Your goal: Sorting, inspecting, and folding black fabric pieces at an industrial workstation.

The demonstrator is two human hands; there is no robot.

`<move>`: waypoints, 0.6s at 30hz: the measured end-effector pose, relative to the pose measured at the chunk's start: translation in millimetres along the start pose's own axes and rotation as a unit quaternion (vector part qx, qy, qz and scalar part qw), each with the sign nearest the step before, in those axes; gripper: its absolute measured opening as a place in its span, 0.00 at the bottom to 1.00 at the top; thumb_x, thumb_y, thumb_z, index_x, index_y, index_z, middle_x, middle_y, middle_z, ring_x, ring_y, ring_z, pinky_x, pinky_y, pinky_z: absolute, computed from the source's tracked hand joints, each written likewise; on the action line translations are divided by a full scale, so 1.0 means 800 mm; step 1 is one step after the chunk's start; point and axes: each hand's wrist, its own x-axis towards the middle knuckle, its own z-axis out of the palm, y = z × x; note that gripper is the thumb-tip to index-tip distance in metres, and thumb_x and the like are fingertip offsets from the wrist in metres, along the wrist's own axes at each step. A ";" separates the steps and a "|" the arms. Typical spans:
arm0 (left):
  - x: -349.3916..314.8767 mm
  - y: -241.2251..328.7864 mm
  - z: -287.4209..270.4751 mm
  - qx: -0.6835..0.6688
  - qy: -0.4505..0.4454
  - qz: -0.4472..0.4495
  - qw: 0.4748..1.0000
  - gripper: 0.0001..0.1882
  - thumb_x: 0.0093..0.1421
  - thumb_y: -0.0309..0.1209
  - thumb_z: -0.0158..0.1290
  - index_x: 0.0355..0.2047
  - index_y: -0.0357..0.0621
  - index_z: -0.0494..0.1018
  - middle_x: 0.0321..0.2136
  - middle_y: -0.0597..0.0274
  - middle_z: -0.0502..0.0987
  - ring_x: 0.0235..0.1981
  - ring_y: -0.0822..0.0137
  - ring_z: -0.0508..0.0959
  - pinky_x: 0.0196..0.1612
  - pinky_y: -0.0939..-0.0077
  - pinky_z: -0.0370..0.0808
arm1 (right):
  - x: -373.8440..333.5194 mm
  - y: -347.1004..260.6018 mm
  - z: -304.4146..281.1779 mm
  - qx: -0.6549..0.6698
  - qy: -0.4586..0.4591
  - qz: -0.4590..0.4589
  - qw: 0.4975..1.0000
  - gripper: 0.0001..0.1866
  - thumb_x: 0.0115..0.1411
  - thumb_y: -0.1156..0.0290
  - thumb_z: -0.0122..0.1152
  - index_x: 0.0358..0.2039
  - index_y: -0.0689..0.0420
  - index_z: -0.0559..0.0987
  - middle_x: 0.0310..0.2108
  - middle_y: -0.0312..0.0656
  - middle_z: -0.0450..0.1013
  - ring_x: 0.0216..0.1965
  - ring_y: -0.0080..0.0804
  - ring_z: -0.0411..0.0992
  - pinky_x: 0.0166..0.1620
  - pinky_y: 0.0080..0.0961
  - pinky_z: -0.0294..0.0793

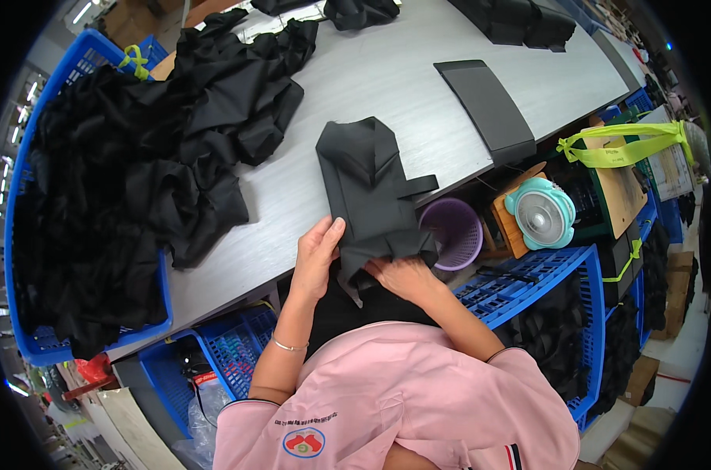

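Note:
A folded black fabric piece (367, 192), sewn-looking with a pointed flap at its far end and a strap-like tab on its right side, lies partly on the table and hangs over its near edge. My left hand (319, 254) pinches its left border, thumb on top. At the near end, my right hand (406, 278) grips the bunched edge, its fingertips tucked under the cloth and partly hidden. A big heap of loose black fabric (136, 172) is to the left, spilling from a blue plastic basket (89, 350) onto the table.
A flat black panel (489, 110) lies on the grey table (301, 180) at right, with more black pieces (520, 23) behind. Beside the table's right edge are a purple bin (453, 235), a small turquoise fan (540, 213) and a blue crate (594, 313). Another blue basket (164, 376) sits below left.

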 end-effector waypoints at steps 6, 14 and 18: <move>-0.013 0.010 0.018 -0.004 -0.076 -0.020 0.997 0.21 0.69 0.38 0.51 0.57 0.38 0.70 0.43 0.67 0.80 0.39 0.81 0.77 0.39 0.87 0.72 | -0.019 -0.008 -0.035 0.125 -0.021 -0.029 0.992 0.21 0.60 0.61 0.61 0.54 0.49 0.77 0.47 0.46 0.76 0.49 0.47 0.75 0.52 0.44 0.74; -0.017 -0.033 0.005 -0.063 -0.010 -0.026 0.998 0.16 0.69 0.30 0.51 0.53 0.34 0.73 0.46 0.58 0.80 0.44 0.72 0.80 0.50 0.76 0.76 | -0.027 -0.016 -0.092 0.400 0.007 0.041 0.916 0.14 0.64 0.68 0.60 0.49 0.57 0.79 0.39 0.45 0.80 0.34 0.40 0.80 0.40 0.33 0.79; -0.036 -0.035 -0.006 -0.045 0.004 -0.009 0.999 0.16 0.69 0.31 0.52 0.53 0.34 0.73 0.45 0.59 0.81 0.42 0.72 0.80 0.49 0.76 0.76 | -0.021 0.005 -0.138 0.391 0.198 0.281 0.854 0.13 0.60 0.75 0.65 0.45 0.64 0.81 0.45 0.47 0.80 0.44 0.33 0.78 0.48 0.25 0.75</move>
